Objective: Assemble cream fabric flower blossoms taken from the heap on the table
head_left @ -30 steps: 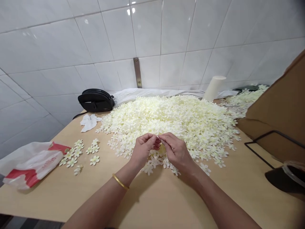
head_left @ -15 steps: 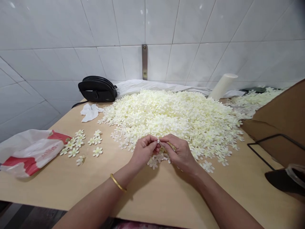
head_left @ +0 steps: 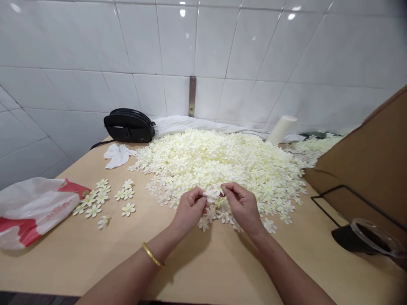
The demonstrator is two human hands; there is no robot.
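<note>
My left hand (head_left: pixel 191 208) is closed in a pinch on a white artificial flower (head_left: pixel 210 195), just above the front of a big heap. Thumb and forefinger of my right hand (head_left: pixel 243 207) pinch a pale flower (head_left: pixel 219 189) close beside it; whether these are two flowers or one cannot be told against the heap. The heap (head_left: pixel 203 152) is made of loose cream-white artificial flowers with yellowish centres. A few of them lie on the tabletop (head_left: pixel 197 262) under my hands.
On the left are small groups of flowers (head_left: pixel 93 210), a red and white plastic bag (head_left: pixel 41 207) and a crumpled tissue (head_left: pixel 118 155). A black bag (head_left: pixel 129 126) stands at the back. A white roll (head_left: pixel 282 129) leans behind the heap; cardboard (head_left: pixel 365 169) and a dark cup (head_left: pixel 362 237) are right.
My hands have moved slightly apart, and white petals now show between the fingertips where only a small tip showed before. The camera view has shifted a little.
</note>
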